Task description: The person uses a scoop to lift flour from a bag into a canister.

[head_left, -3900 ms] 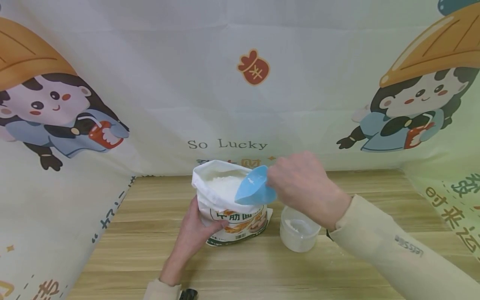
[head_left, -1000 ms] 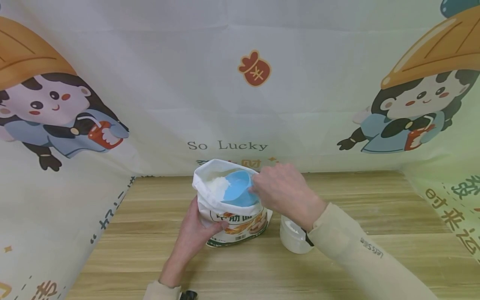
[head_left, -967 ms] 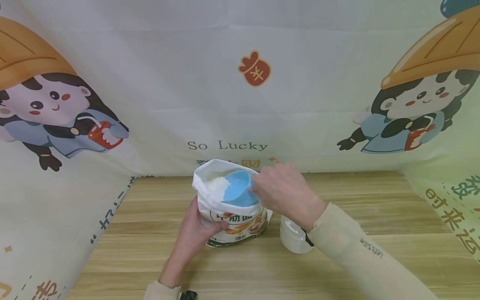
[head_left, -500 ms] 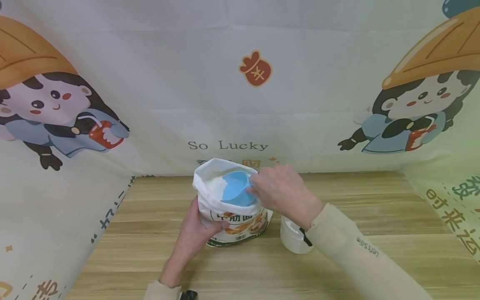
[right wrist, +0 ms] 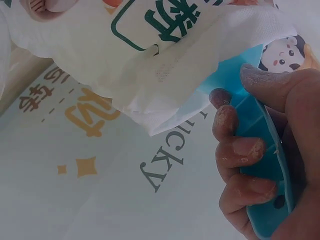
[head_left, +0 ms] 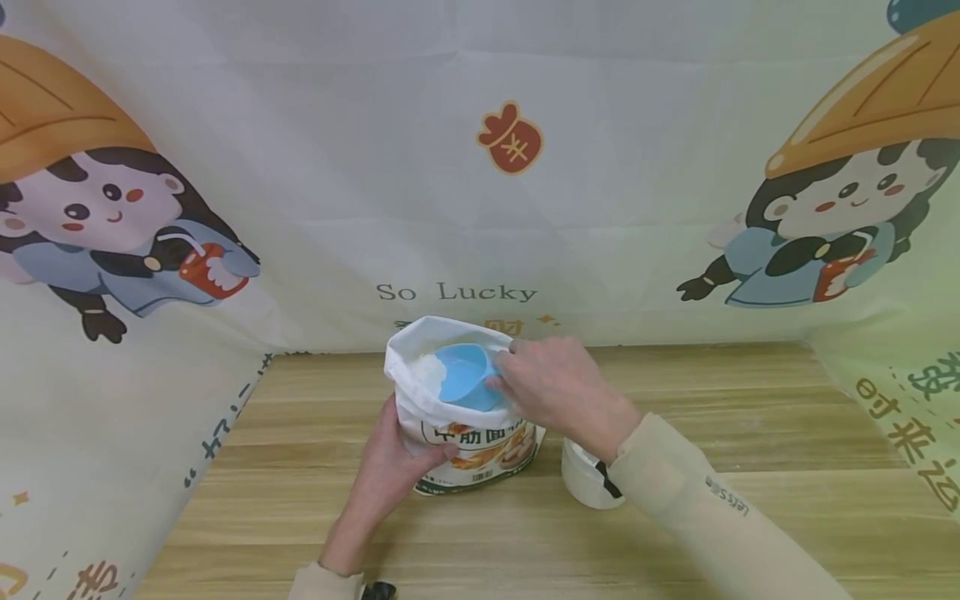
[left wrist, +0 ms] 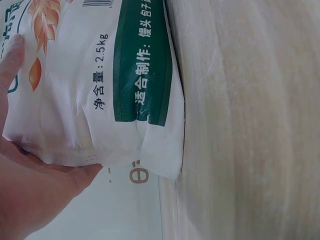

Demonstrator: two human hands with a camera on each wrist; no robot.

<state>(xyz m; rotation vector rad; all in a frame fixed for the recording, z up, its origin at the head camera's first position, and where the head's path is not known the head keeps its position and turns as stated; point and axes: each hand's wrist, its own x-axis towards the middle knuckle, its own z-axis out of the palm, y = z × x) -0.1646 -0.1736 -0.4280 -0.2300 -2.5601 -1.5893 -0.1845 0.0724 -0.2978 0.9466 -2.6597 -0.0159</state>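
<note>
A white flour bag (head_left: 487, 462) with green print stands on the table with its top folded back. My left hand (head_left: 390, 454) grips its left side, the thumb lying across the front; the left wrist view shows fingers around the bag's lower side (left wrist: 70, 115). Inside the bag's mouth a light blue scoop (head_left: 461, 375) dips into white flour (head_left: 429, 373). My right hand (head_left: 555, 387) holds the scoop's handle (right wrist: 265, 220), fingers curled round it and dusted with flour. The scoop's front edge is buried in the flour.
A clear plastic tub (head_left: 588, 483) stands right of the bag, partly hidden under my right forearm. The wooden table (head_left: 480, 550) meets a printed cloth backdrop (head_left: 360, 167) behind and at both sides.
Earlier the scoop was tilted over the bag's right rim; it has since gone down into the flour and slid slightly left. The left hand and bag have stayed in place.
</note>
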